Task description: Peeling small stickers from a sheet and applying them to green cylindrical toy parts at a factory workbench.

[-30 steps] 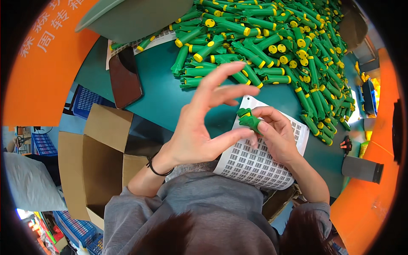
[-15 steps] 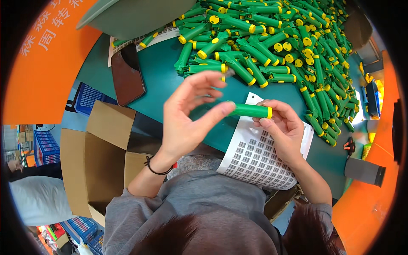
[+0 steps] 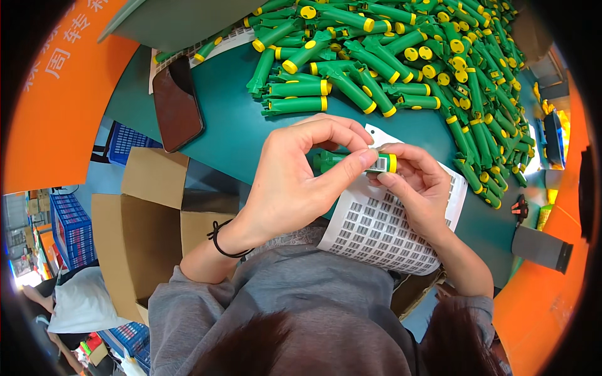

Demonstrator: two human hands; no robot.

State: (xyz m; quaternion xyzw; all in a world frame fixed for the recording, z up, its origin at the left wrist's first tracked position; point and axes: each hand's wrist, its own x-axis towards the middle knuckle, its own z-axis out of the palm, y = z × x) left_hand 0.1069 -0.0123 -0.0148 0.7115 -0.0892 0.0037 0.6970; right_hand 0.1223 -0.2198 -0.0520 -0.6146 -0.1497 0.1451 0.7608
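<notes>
Green tube (image 3: 351, 160) pinched level between left hand (image 3: 301, 182) and right hand (image 3: 417, 188), fingers curled above label sheet (image 3: 382, 235).

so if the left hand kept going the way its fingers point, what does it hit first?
Probably the right hand: the left hand points rightward along the green tube both already pinch, fingertips nearly meeting. Depth is hard to judge in one view.

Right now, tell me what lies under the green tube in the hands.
Under the tube lies a white label sheet on the teal table. Both hands cover part of the sheet.
</notes>
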